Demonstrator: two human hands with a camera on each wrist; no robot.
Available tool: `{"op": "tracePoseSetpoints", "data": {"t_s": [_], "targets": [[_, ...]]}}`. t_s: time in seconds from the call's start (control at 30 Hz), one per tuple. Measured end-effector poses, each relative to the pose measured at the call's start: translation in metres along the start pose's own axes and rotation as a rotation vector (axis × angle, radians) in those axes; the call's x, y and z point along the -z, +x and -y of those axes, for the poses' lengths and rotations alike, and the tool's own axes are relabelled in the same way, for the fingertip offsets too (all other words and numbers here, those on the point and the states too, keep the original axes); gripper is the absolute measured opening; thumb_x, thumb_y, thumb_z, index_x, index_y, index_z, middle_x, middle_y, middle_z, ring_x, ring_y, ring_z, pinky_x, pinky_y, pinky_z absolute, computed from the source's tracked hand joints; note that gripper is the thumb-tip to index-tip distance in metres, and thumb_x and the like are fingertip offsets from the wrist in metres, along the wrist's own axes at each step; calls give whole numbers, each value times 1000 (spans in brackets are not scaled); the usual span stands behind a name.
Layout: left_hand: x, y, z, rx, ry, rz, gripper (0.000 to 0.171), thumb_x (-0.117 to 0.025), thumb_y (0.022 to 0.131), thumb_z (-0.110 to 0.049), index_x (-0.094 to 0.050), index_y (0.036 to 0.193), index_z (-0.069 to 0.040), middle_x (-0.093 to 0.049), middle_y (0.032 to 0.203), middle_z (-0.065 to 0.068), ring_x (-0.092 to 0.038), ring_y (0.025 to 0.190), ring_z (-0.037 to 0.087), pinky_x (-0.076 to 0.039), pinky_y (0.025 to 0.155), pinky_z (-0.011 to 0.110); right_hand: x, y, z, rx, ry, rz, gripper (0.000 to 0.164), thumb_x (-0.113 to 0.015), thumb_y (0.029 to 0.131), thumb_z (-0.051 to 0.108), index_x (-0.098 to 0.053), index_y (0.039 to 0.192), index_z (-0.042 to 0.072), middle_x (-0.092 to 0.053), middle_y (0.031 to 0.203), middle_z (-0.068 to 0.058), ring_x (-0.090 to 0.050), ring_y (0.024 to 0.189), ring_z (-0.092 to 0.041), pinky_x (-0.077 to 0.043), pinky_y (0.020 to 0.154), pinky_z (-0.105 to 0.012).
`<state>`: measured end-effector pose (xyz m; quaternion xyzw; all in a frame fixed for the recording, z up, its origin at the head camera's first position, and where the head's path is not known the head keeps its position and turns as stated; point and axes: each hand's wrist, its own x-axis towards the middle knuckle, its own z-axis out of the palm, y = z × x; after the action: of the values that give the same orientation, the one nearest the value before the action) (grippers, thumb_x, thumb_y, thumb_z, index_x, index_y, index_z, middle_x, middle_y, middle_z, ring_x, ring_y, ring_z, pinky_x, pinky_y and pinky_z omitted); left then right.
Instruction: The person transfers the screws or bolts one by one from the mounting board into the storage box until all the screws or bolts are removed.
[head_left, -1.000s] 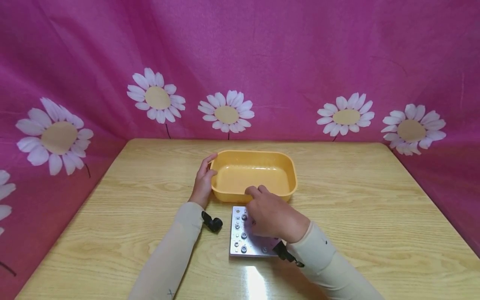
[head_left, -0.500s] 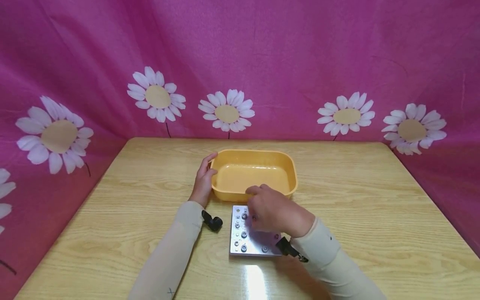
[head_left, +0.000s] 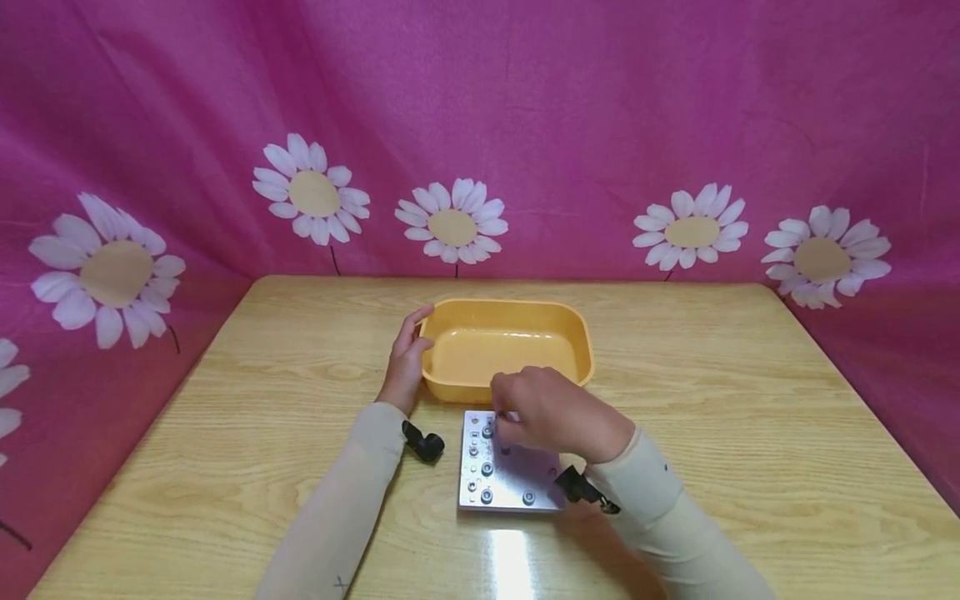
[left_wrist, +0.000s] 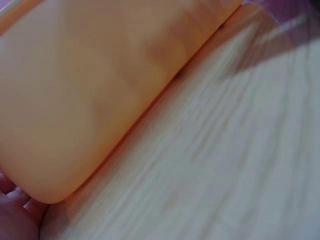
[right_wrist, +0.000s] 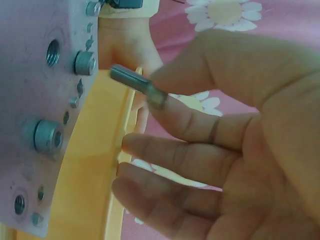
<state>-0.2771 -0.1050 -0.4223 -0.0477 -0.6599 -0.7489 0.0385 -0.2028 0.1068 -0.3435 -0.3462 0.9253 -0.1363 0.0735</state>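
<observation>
A silver metal plate (head_left: 517, 479) fitted with several socket-head screws lies on the table. Over its upper right part is my right hand (head_left: 562, 412). In the right wrist view, that hand's thumb and index finger pinch a small metal screw (right_wrist: 129, 79) by one end, its dark shank pointing toward the plate and apart from it. The other fingers are spread loosely. Beside an installed screw (right_wrist: 49, 136), a bare threaded hole (right_wrist: 53, 52) shows. My left hand (head_left: 402, 371) grips the left end of a yellow plastic tub (head_left: 459, 392), thumb at the rim and fingers along the outside.
The tub stands just behind the plate on the wood-grain table (head_left: 720, 375). A pink curtain (head_left: 570, 108) with white flowers hangs around the table's back and sides. Small black cameras are strapped to both sleeves.
My right hand has risen and shifted slightly right off the plate, uncovering more of it. The left hand and the tub have stayed where they were.
</observation>
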Motion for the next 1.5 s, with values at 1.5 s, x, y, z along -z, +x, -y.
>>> {"op": "tracePoseSetpoints", "data": {"t_s": [1.5], "targets": [[5,14,29,-18,-16,-31,55,-37,90,0,-43,143,-14,-41,145,11,-44,125,30,-38,102,48,-1,39,-68,-156,357,-326,7,-66,88,10,-62,92,5,-71,80,-3,-65,66,-13,-52,58,-27]]}}
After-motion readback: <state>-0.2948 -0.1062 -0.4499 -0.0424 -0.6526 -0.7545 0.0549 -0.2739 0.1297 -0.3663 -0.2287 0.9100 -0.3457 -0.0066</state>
